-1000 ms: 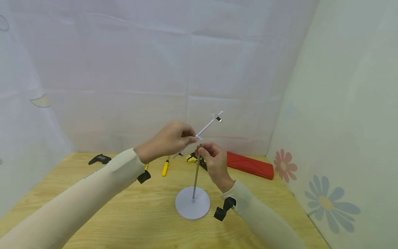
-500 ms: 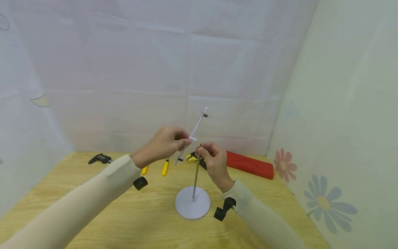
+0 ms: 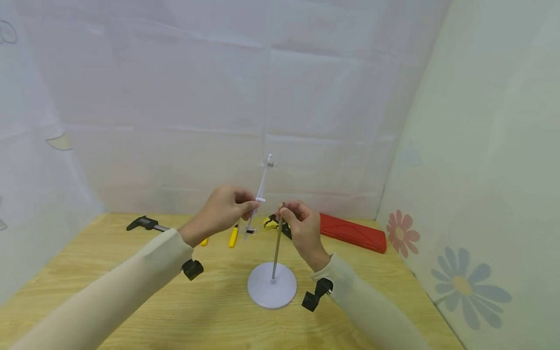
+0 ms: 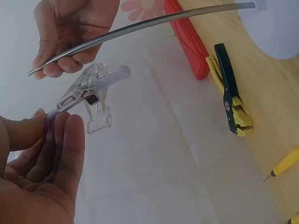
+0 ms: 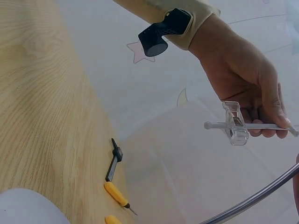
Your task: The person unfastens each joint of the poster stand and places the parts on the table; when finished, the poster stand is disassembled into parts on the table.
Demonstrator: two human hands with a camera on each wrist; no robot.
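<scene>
My left hand (image 3: 250,205) pinches a thin white rod (image 3: 261,187) near its middle and holds it almost upright, just left of the stand. A clear clip (image 4: 91,100) sits on the rod's upper end, and another clip (image 3: 247,232) hangs at its lower end. The thumb and fingers of my right hand (image 3: 283,212) pinch the top of a metal pole (image 3: 275,253). That pole stands in a round white base (image 3: 272,292) on the wooden table. In the right wrist view the white rod (image 5: 261,126) lies level in the left hand's fingertips (image 5: 275,122).
Behind the stand lie a red case (image 3: 352,232), a yellow and black plier tool (image 3: 273,222), two yellow screwdrivers (image 3: 233,236) and a black caliper (image 3: 144,224). White sheeting closes the back and left; a flowered wall stands on the right.
My left hand has swung the white rod from leaning right to nearly upright and drawn it slightly left. The right hand and the pole have stayed put.
</scene>
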